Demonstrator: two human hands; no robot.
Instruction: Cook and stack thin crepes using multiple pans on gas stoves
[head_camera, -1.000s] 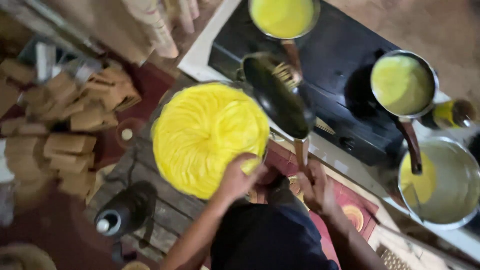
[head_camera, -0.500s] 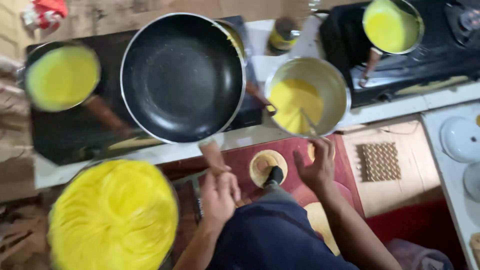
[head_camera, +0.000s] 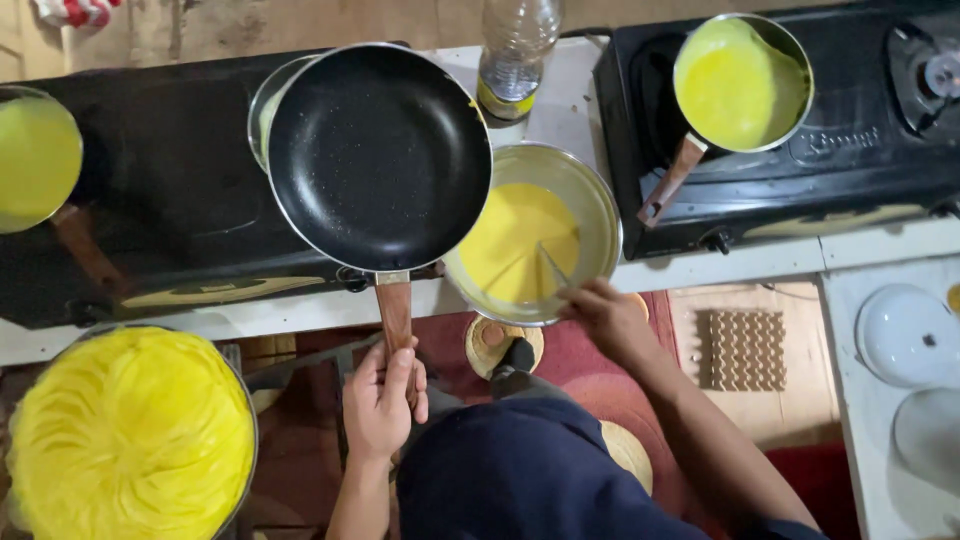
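- My left hand is clenched around the wooden handle of the black frying pan, which I hold level and empty over the counter edge.
- My right hand pinches the thin metal handle of a ladle that dips into the steel bowl of yellow batter; fingers closed on it.
- Nearest me, at lower left, a round tray piled with thin yellow crepes sits just below the counter.
- Under me is a dark red floor mat with a small round wooden stool top on it, and to the right a pale cardboard egg tray.
- At the far right edge, white lidded dishes rest on a pale surface.
- The counter is a white ledge carrying two black gas stoves: the left stove lies partly under my pan, the right stove stands well apart from it.
- A small pan of yellow batter sits on the right stove, its wooden handle pointing toward me.
- Another batter-filled pan sits on the left stove at the left edge.
- Farthest back, a clear plastic bottle stands between the stoves, just behind the bowl.
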